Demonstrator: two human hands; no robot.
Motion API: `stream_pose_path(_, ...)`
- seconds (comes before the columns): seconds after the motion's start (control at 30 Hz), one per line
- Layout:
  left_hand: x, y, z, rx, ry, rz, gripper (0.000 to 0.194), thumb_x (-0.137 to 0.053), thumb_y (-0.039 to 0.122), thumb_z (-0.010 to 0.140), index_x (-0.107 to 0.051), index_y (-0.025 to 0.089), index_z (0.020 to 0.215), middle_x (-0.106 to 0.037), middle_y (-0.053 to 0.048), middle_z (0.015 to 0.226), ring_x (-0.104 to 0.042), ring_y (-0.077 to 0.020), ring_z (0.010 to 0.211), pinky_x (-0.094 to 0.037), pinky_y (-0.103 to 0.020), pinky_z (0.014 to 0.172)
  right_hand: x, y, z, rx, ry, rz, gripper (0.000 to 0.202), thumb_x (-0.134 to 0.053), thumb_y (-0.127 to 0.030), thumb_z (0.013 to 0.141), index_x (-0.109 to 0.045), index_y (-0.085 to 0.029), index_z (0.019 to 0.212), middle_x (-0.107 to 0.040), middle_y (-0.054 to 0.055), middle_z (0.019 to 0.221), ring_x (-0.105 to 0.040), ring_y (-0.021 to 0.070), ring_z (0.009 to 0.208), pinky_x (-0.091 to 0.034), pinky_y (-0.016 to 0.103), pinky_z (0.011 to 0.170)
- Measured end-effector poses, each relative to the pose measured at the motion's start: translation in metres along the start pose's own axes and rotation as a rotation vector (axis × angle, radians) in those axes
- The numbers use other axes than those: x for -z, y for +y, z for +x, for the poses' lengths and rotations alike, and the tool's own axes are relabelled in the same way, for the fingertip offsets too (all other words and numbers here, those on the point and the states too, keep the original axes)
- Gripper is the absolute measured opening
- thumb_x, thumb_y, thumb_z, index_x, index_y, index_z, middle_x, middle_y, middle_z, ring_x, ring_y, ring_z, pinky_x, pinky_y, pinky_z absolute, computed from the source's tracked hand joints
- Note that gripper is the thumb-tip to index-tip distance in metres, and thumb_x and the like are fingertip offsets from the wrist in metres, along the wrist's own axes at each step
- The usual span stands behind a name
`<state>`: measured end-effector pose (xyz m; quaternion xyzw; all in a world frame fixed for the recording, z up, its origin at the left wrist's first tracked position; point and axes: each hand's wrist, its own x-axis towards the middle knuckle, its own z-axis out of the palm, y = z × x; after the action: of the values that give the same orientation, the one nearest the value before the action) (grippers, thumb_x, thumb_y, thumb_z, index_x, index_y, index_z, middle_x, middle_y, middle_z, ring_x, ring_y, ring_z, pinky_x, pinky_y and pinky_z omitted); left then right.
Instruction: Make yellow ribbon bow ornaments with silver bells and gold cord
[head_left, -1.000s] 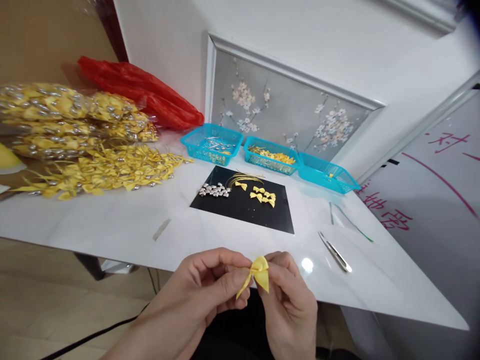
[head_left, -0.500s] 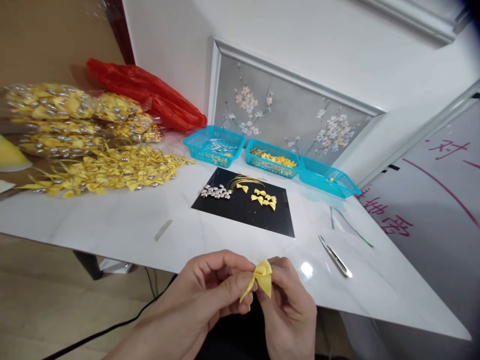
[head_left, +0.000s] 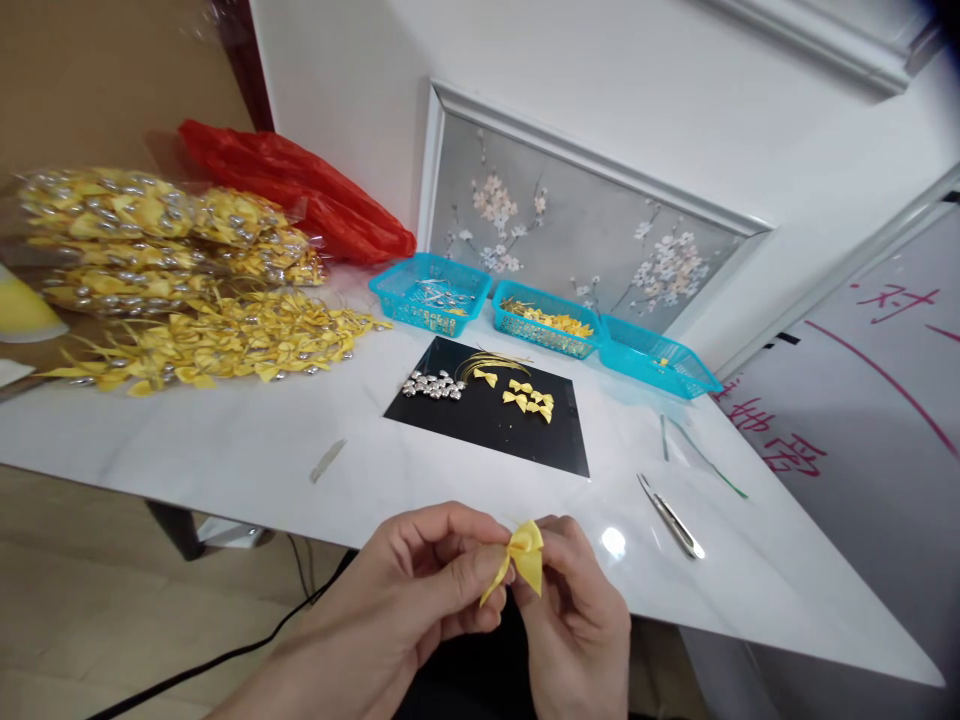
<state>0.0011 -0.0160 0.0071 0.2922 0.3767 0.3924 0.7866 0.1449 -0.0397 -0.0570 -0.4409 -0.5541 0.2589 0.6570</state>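
A yellow ribbon bow (head_left: 527,552) is pinched between my two hands at the table's front edge. My left hand (head_left: 442,575) grips its left side with thumb and forefinger. On the other side, the fingers of my right hand (head_left: 576,590) are closed at the bow's right edge and partly hidden behind it. Beyond them lies a black mat (head_left: 480,435). Silver beads (head_left: 433,385) are heaped on its left, thin gold strands (head_left: 495,360) lie along its back, and several small yellow bows (head_left: 529,398) sit on its right half.
Tweezers (head_left: 673,518) and green strips (head_left: 709,460) lie to the right. Three blue baskets (head_left: 431,318) line the back. Yellow bow-and-bead pieces (head_left: 232,340) are piled at left, below bagged ones (head_left: 105,205) and a red plastic bag (head_left: 292,190). A grey strip (head_left: 328,460) lies left of centre.
Almost nothing differs. Both hands keep the same pinch on the bow, and the view has shifted very slightly.
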Motion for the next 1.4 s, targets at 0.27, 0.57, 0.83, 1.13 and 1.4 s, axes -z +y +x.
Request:
stream_pose_path(0.27, -0.001, -0.001, -0.001, -0.005, 0.002, -0.025, 0.022, -0.096, 0.034, 0.067, -0.083, 0.022, 0.080, -0.070, 0.001, 0.069, -0.057, -0.0126, 0.067, -0.049, -0.022, 0.066, 0.005, -0.002, 0.003, 0.061, -0.041, -0.067, 0.016, -0.063, -0.016, 0.096, -0.075, -0.026, 0.093, -0.060, 0.001, 0.078, -0.060, 0.0163, 0.071, -0.051, 0.027, 0.061)
stream_pose_path(0.57, 0.009, -0.001, 0.010, -0.094, -0.067, 0.155, 0.017, -0.089, 0.034, 0.076, -0.079, 0.020, 0.078, -0.066, 0.001, 0.069, -0.056, -0.0130, 0.066, -0.047, -0.023, 0.065, 0.010, -0.006, 0.018, -0.135, -0.045, -0.075, 0.022, -0.067, -0.009, 0.083, -0.079, -0.024, 0.093, -0.077, 0.000, 0.078, -0.071, 0.0147, 0.064, -0.056, 0.021, 0.056)
stream_pose_path(0.83, 0.019, -0.002, 0.022, -0.287, 0.050, 0.467, 0.011, -0.081, 0.032, 0.082, -0.082, 0.022, 0.077, -0.070, -0.001, 0.068, -0.059, -0.0169, 0.068, -0.048, -0.025, 0.067, 0.016, -0.006, 0.016, 0.162, -0.134, -0.367, 0.045, -0.054, -0.004, 0.094, -0.065, -0.028, 0.131, -0.081, 0.004, 0.108, -0.078, 0.0169, 0.093, -0.064, 0.023, 0.078)
stream_pose_path(1.13, 0.017, -0.003, 0.028, -0.582, 0.088, 0.723, 0.014, -0.070, 0.025, 0.078, -0.083, 0.027, 0.076, -0.081, 0.001, 0.073, -0.073, -0.0193, 0.068, -0.058, -0.024, 0.065, 0.006, -0.023, 0.032, 0.610, -0.053, -0.640, 0.023, -0.061, 0.003, 0.092, -0.074, -0.016, 0.094, -0.074, 0.008, 0.088, -0.063, 0.0203, 0.080, -0.058, 0.033, 0.068)
stream_pose_path(1.4, 0.025, 0.003, 0.040, -0.628, 0.204, 0.830, 0.012, -0.071, 0.029, 0.077, -0.083, 0.027, 0.074, -0.082, 0.001, 0.073, -0.073, -0.0180, 0.068, -0.057, -0.022, 0.063, -0.001, -0.030, 0.022, 0.525, 0.080, -0.315, 0.029, -0.056, 0.004, 0.091, -0.066, -0.022, 0.092, -0.071, 0.004, 0.084, -0.070, 0.0208, 0.089, -0.062, 0.033, 0.073)
